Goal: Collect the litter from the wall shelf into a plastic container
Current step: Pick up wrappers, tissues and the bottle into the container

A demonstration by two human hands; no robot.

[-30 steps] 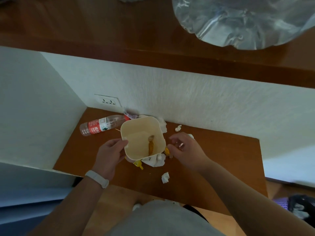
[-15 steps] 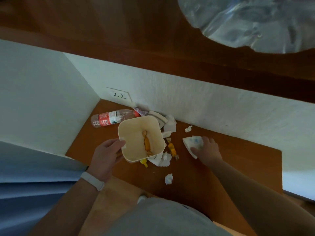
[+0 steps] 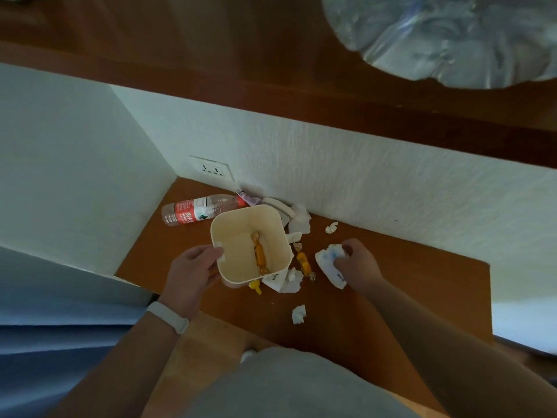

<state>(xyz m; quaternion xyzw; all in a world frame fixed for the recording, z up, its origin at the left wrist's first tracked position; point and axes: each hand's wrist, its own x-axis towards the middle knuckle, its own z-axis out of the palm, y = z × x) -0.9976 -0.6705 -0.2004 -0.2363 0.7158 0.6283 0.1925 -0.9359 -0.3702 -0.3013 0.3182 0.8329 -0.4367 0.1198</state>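
Note:
A cream plastic container (image 3: pixel 238 227) is held over the brown wall shelf (image 3: pixel 407 291) by my left hand (image 3: pixel 193 271), which grips its near-left rim. One orange candy wrapper (image 3: pixel 259 257) lies inside it. To the container's right, my right hand (image 3: pixel 358 263) closes on a white and blue tissue packet (image 3: pixel 328 263) resting on the shelf. Another orange wrapper (image 3: pixel 303 263) lies between container and packet. White tissue scraps (image 3: pixel 298 313) and crumpled paper (image 3: pixel 301 221) are scattered around. A clear bottle with a red label (image 3: pixel 196 210) lies on its side by the wall.
White walls close the shelf at the back and left, with a power socket (image 3: pixel 212 169) near the corner. A higher wooden shelf (image 3: pixel 211 49) carries a clear plastic bag (image 3: pixel 446 37). A small tissue ball (image 3: pixel 331 227) sits near the back wall.
My right hand moved right from beside the container to the tissue packet and closed its fingers on it. The left hand kept holding the container, with the candy wrapper lying inside.

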